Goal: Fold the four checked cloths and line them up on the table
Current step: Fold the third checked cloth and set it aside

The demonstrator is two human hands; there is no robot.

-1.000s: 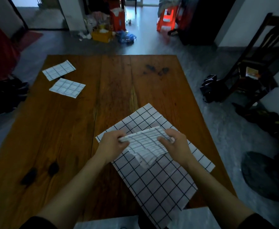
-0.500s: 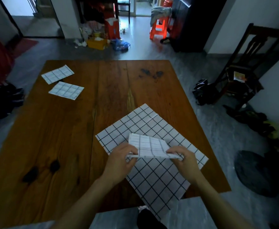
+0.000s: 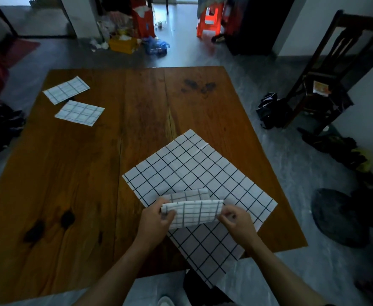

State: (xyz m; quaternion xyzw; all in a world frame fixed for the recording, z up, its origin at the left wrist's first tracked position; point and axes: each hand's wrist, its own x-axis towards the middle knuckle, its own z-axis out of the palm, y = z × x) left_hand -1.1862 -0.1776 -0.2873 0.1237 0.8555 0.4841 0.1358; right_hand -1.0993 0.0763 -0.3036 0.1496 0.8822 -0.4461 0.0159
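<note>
A small checked cloth [image 3: 192, 212], partly folded, is held above the table's near right side. My left hand [image 3: 156, 219] pinches its left edge and my right hand [image 3: 236, 221] pinches its right edge. Beneath it a large checked cloth [image 3: 194, 171] lies spread flat and turned diagonally, its near corner hanging over the table's front edge. Two folded checked cloths lie at the far left of the wooden table [image 3: 70, 173]: the farther folded cloth [image 3: 66, 89] and the nearer folded cloth [image 3: 80, 112], close together but apart.
A dark wooden chair [image 3: 326, 69] stands to the right of the table, with bags and shoes on the floor around it. Boxes, bags and an orange stool [image 3: 208, 17] clutter the floor beyond the table's far edge. Dark stains mark the tabletop.
The small cloth has been folded over toward me, and both hands have drawn it closer to the table's front edge. The camera view has tilted, so the table appears farther back.
</note>
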